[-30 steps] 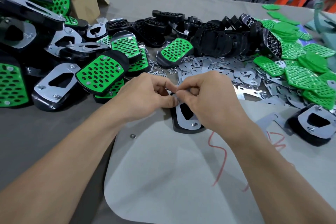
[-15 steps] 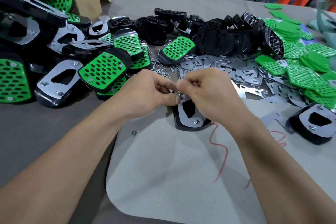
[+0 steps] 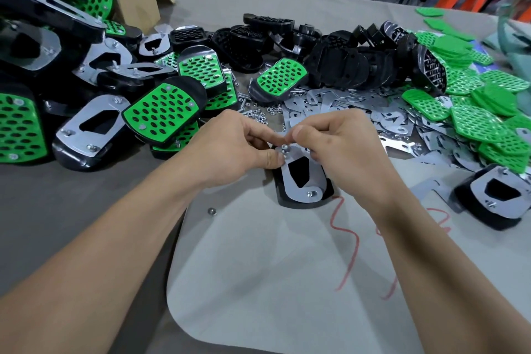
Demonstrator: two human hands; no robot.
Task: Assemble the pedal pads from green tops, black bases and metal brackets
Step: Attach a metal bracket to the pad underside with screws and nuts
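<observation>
The grey table point(image 3: 57, 210) carried everything, with a pale sheet point(image 3: 258, 282) spread on the near side of the grip. To the left of the grip lay the heap of finished pads point(image 3: 161, 112), beyond it the pile of black bases point(image 3: 339, 63), and to the right the loose green tops point(image 3: 477, 123) beside a scatter of metal brackets point(image 3: 330, 103). Directly under the grip lay the pedal pad in work, face down: its black base point(image 3: 298, 204) on the sheet and its metal bracket point(image 3: 287, 184) on top. The left hand point(image 3: 230, 149) reached in from the left with thumb and forefinger closed on the upper nut point(image 3: 284, 149). The right hand point(image 3: 344, 146) was curled, its thumb tip just above that nut; whether it really held something I could not tell. One second before, the fingertips of both hands had covered this place fully; now they had parted a little and the nut showed on its stud. I judged from this that the nut had caught the thread and only tightening remained here. The lower nut point(image 3: 311, 194), just nearer than the grip, already sat on the bracket, so this pad seemed almost finished. One loose nut point(image 3: 212, 211) lay apart, nearer and to the left.
</observation>
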